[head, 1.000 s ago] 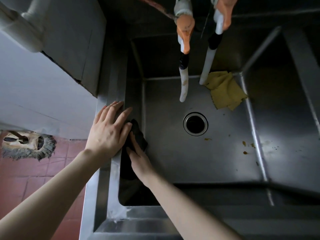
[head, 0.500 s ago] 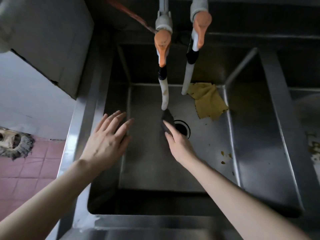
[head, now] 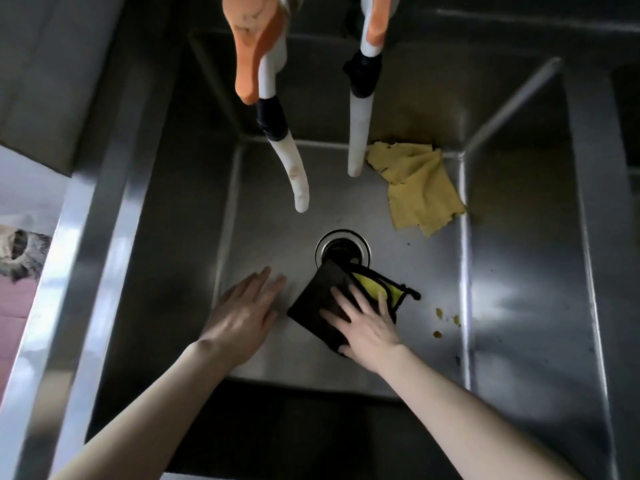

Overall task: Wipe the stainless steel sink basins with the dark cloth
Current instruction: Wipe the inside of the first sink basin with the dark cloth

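Cloth (head: 318,301) lies on the basin (head: 277,233) floor, touching the drain (head: 343,249), pressed flat under our right grip (head: 367,323), fingers straight. The left grip (head: 242,313) is released beside it. Crumbs (head: 439,313) near the right wall show that we have wiping left.

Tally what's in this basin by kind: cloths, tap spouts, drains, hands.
Cloths: 2 (dark cloth, yellow cloth)
Tap spouts: 2 (left spout, right spout)
Drains: 1 (drain)
Hands: 2 (left hand flat beside the dark cloth, right hand pressing on it)
Total: 7
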Demonstrator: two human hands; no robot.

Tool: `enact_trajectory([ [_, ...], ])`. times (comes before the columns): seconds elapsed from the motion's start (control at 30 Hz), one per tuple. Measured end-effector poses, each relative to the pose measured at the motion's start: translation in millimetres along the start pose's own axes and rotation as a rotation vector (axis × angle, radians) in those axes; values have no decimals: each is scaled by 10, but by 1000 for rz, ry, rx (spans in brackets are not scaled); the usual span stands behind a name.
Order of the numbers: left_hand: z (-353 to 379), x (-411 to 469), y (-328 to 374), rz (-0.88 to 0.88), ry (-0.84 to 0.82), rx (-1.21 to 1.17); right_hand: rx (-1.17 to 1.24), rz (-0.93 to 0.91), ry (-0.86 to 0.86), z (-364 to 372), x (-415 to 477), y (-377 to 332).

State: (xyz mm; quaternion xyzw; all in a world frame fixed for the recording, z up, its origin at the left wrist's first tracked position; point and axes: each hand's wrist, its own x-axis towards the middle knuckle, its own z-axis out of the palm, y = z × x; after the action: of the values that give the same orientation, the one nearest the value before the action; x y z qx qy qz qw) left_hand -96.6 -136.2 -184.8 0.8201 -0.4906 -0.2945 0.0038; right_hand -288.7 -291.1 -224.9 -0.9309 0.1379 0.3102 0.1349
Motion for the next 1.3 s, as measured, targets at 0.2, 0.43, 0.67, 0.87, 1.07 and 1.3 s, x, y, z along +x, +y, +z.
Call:
enact_trajectory([
  [0.2,82,-44,-211,-107,-54,194,-16,-111,-41,191,28,63],
  [0.43,-9,-308,-319,-49,16,323,-110,-390,-87,356,99,-294],
  [0.67,-88,-340,-446,-84,74,317,-222,-494,-202,168,577,-1067],
  [0.87,-30,-312,-340,-84,38,270,-158,-437,-199,82,672,-1253],
  [1.07,38,-98,-59,-28,-14,168,-133,-374,-25,244,196,-300],
  [1.3,149,301,477,-20,-50,-35,-16,116,68,473,-434,856],
])
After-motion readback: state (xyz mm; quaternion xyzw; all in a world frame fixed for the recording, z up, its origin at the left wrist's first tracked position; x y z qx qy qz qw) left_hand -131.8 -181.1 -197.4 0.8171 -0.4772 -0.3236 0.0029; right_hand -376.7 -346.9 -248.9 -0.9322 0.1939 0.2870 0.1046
